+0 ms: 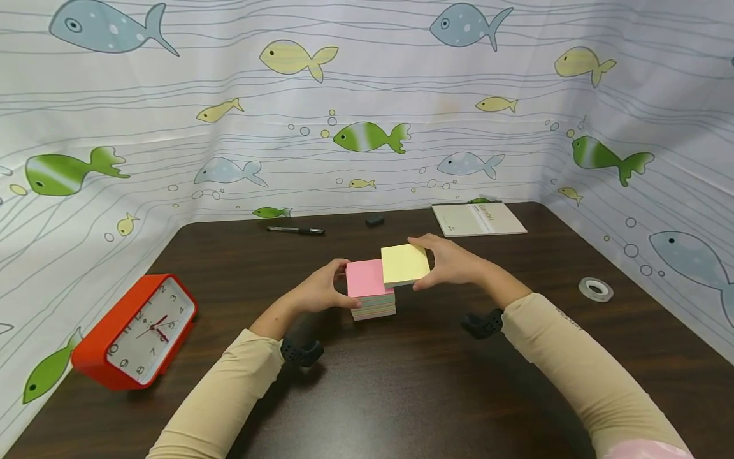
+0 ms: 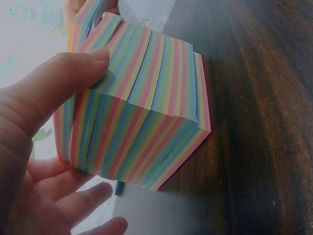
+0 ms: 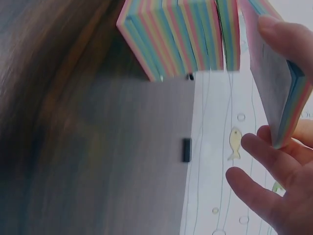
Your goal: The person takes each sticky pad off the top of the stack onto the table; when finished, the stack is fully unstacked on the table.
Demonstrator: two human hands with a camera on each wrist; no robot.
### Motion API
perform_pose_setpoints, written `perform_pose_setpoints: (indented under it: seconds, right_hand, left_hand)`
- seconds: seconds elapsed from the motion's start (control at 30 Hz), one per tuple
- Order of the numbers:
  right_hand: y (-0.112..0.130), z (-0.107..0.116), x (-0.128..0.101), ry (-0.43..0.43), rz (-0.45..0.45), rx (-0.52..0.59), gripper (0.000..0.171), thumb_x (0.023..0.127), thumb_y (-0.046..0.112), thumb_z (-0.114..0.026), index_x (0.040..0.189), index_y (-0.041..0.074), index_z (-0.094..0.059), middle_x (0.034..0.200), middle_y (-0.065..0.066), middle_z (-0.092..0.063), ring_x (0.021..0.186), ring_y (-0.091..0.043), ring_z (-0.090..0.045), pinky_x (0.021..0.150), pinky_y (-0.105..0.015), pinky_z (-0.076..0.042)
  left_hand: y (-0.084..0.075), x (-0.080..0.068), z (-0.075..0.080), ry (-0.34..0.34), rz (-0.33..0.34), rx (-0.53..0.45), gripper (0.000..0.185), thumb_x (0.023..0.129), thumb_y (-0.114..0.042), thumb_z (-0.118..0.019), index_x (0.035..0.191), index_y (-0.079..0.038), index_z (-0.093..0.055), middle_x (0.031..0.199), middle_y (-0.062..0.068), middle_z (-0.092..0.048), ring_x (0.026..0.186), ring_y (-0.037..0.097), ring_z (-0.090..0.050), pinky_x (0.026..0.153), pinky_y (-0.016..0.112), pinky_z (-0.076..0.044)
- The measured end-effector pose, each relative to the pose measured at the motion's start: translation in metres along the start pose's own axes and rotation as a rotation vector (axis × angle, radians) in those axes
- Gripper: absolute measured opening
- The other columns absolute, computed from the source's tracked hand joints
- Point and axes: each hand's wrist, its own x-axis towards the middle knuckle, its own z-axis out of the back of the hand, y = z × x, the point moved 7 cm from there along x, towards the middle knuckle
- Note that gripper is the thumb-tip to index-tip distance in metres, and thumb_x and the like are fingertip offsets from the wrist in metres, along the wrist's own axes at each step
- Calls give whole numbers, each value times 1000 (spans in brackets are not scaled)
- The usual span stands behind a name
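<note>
A tall stack of sticky note pads (image 1: pixel 374 306), pink on top with striped rainbow sides, stands on the dark table. My left hand (image 1: pixel 321 288) grips it near the top, thumb on the near face and fingers around the far side. In the left wrist view the thumb presses the striped edges of the stack (image 2: pixel 142 107). My right hand (image 1: pixel 450 260) pinches a yellow-topped sticky note pad (image 1: pixel 404 264) between thumb and fingers. That pad is raised and tilted, overlapping the stack's right side in the head view. The right wrist view shows its pale underside (image 3: pixel 269 73) apart from the stack.
A red alarm clock (image 1: pixel 137 331) stands at the left. Behind the hands lie a pen (image 1: pixel 295 230), a small black block (image 1: pixel 375 220) and a white notebook (image 1: pixel 478 219). A roll of tape (image 1: pixel 595 289) lies at the right. A fish-print curtain (image 1: pixel 367 83) surrounds the table.
</note>
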Motion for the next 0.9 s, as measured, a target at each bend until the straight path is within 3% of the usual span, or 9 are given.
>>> perform_pose_setpoints:
  seconds: [0.27,0.57,0.9]
  right_hand:
    - [-19,3,-14,-4,-22,-6,89,61,28,-78,132,-2,-33,123,-15,-41,100,-25,-42,81,-42,-36]
    - [-41,-18,-16,68,-30,-18,89,60,29,-79,129,-6,-35,119,-16,-43,98,-25,-43,83,-41,-36]
    - [-46,-40,-11,172,-15,-84,91,60,30,-78,127,-11,-33,118,-20,-42,98,-26,-44,86,-41,-36]
  left_hand:
    - [0,1,0,1,-7,10,87,63,-33,-77,128,-2,-30,130,12,-37,120,26,-34,94,44,-29]
    - [-3,0,0,14,-21,11,85,64,-32,-77,128,-2,-30,129,13,-37,119,28,-35,93,45,-29]
    - [-2,1,0,9,-25,25,84,65,-31,-76,128,-2,-30,128,13,-38,118,28,-36,93,44,-30]
